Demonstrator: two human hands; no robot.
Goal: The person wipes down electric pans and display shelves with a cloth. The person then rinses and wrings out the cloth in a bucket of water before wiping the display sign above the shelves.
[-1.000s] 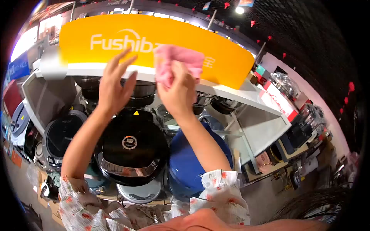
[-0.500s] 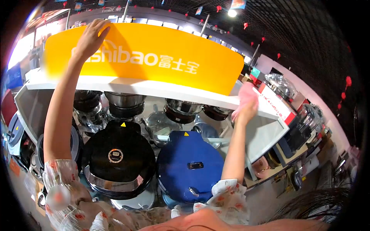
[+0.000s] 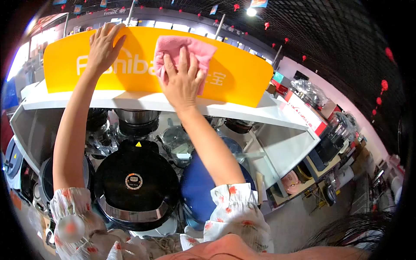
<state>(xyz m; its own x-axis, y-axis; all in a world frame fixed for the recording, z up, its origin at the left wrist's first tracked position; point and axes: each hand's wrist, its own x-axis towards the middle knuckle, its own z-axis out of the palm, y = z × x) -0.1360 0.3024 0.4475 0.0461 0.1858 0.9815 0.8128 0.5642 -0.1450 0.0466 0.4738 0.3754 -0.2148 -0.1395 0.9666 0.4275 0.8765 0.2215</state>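
A yellow sign board (image 3: 242, 60) with white lettering stands upright on the white shelf top. My left hand (image 3: 104, 48) grips its top edge on the left, fingers hooked over and thumb in front. Against the front of the board, right of its middle, my right hand (image 3: 182, 84) holds a pink cloth (image 3: 167, 43) pressed flat, with the fingers spread over it. The cloth and hand cover part of the lettering. Below my arms are a black round electric griddle (image 3: 136, 173) and a blue one (image 3: 195, 186), the latter partly hidden by my right forearm.
The white shelf (image 3: 143, 102) holds steel pots (image 3: 138, 117) and glass lids (image 3: 175, 138) under its top. A red and white box (image 3: 303, 110) stands at its right end, with plastic-wrapped goods (image 3: 310, 92) behind. More cookware lines a lower shelf at the right.
My right hand has moved from the board's right end leftward onto its front, and the bunched pink cloth is now spread flat. My left hand stays on the top edge.
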